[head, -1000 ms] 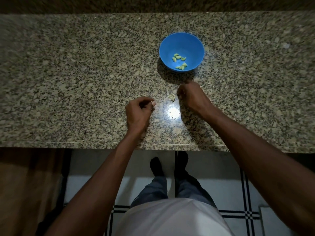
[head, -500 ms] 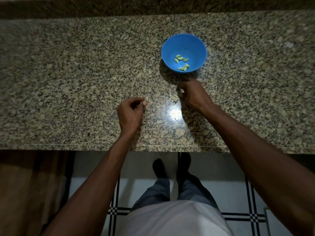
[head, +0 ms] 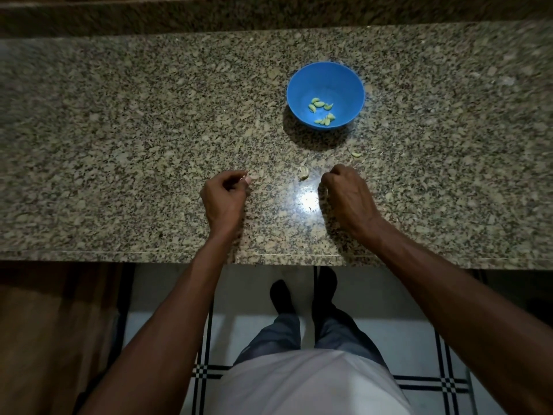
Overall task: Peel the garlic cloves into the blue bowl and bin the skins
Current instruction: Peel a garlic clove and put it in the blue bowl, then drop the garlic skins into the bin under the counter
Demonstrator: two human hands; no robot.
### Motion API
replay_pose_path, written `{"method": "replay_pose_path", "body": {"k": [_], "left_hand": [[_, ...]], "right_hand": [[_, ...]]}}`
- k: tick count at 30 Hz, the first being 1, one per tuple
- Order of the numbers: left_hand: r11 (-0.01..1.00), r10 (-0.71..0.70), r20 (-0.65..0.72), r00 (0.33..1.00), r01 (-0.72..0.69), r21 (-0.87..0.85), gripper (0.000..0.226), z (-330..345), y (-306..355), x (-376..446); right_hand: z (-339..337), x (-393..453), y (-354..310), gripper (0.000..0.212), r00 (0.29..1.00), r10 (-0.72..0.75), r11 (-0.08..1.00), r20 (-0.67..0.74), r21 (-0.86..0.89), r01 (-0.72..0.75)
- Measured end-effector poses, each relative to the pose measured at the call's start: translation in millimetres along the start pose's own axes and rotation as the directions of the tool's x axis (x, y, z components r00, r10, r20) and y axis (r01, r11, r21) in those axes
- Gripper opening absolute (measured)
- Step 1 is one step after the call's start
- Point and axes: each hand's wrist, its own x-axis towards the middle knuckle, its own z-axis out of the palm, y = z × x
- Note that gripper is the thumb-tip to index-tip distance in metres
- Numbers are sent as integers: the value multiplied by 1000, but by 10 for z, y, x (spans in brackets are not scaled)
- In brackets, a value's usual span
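**Hands draw apart, one clove left lying between them**

The left hand (head: 225, 196) is curled, thumb against fingertips, and seems to pinch something pale and small at its tip; the dim light makes it hard to say whether that is a scrap of skin or only a fingernail. A second ago it sat close to the little garlic piece (head: 303, 173) on the counter; it has since slid leftward and now hangs well apart from it. The right hand (head: 347, 195) has also pulled back, from just beside that piece to a spot off to its right. Its fingers are curled under, and I cannot tell if they hold anything.

Judging by this, a peel has just been finished and the hands are separating, probably with skin to be binned; no bin is in view.

On the granite counter (head: 119, 145) a second loose clove (head: 356, 154) lies nearer the bowl, right of the first. Both stay where they were.

The blue bowl (head: 350, 82) stands beyond the hands, upright, holding about nine peeled cloves (head: 321, 110) in two small clusters on its floor. Nothing else is in it.
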Motion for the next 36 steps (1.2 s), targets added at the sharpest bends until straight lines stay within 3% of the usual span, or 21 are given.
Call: {"method": "replay_pose_path", "body": {"k": [4,6,7,8,10,11,14,18,21,24,30,36], "left_hand": [[1000,-2,18,1000,2,-2,24,-18,-2,13],[1000,19,57,998,-18,-11,22,-2,-8,-30],[999,27,83,996,-25,-22,21,16,-18,-62],[999,32,112,993,-28,-39,20,33,-24,-102],[996,24,165,986,-9,-90,20,61,-37,-192],[992,2,183,983,21,-127,20,70,-43,-241],[950,-102,189,977,152,-272,19,35,-57,-383],[860,-234,137,963,271,-432,15,-190,-204,-496],[805,-348,0,937,299,-512,16,-510,-415,-643],[735,-450,-133,883,281,-617,15,-975,-676,-873],[635,-665,-374,647,227,-738,15,-1930,-1359,-1666],[593,-753,-498,430,116,-796,12,-2786,-2010,-2622]], "right_hand": [[53,-156,-115,15,998,42,993,38,107,-46],[16,-145,-200,15,982,159,907,101,378,-186],[-34,-130,-250,14,951,238,773,196,554,-308],[-83,-115,-312,10,902,293,569,317,700,-431],[-140,-86,-443,7,806,327,127,494,822,-555],[-155,-68,-503,9,783,329,16,528,826,-564],[-177,-15,-716,9,775,275,-94,569,818,-568],[-115,64,-1032,9,787,127,-100,604,797,-596],[-17,129,-1382,11,772,5,-99,635,769,-632],[134,177,-1953,9,751,-154,-33,642,756,-654],[474,-191,-3107,11,592,-405,157,697,691,-706],[909,-975,-4193,8,423,-563,395,710,680,-617]]}}
